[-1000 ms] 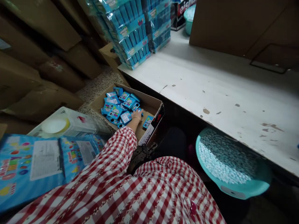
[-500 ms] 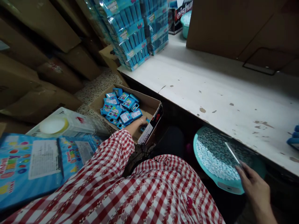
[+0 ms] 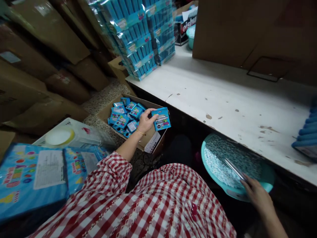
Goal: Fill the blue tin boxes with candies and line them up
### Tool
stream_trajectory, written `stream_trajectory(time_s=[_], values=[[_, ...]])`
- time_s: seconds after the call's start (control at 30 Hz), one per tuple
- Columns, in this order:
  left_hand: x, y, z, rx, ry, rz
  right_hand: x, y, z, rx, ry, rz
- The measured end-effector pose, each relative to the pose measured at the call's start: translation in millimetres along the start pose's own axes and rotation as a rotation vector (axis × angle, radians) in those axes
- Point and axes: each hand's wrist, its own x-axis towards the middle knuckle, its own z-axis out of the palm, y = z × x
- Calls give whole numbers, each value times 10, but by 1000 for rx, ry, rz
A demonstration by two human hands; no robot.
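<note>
Card, thin and light by the look of it: the small blue box (image 3: 161,119) seems stiff enough to take a pinch along its long edges, though its glossy print may slip under dry fingertips. It sits just above the near right corner of the open carton (image 3: 151,142), right at the fingers (image 3: 155,111) of the left hand (image 3: 145,121). That grip stands half open, and whether it is pinching the box or only touching it, I cannot tell. Below, more loose blue boxes (image 3: 121,119) lie heaped in the carton.

The right hand (image 3: 257,195) is closed on a clear plastic tube (image 3: 235,169), held near one end and slanted over a teal basin (image 3: 268,178) of pale pellets (image 3: 220,165) — a light, smooth piece, likely slick, best held low down where the fingers wrap it.

A red-and-white gingham sleeve (image 3: 121,172) covers the left arm. Shrink-wrapped stacks of blue packs (image 3: 135,36) stand on the chipped white bench (image 3: 223,99), and printed blue sheets (image 3: 32,175) lie at lower left.
</note>
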Motion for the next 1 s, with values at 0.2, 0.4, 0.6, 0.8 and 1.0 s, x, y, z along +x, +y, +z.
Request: stream_trajectory(time_s=[0.2, 0.4, 0.6, 0.8, 1.0], values=[[-522, 68, 872, -475, -370, -626, -129, -297, -203, -388, -28, 25], [-1072, -214, 980, -117, -990, -537, -106, -591, -198, -459, -152, 53], [-1159, -199, 728, 170, -1375, -54, 297, -986, 261, -40, -191, 207], [-1280, 45, 1098, 245, -1265, 72, 499, -1036, 458, 130, -152, 221], [-1076, 215, 1493, -44, -963, 2, 289, -797, 179, 295, -83, 156]])
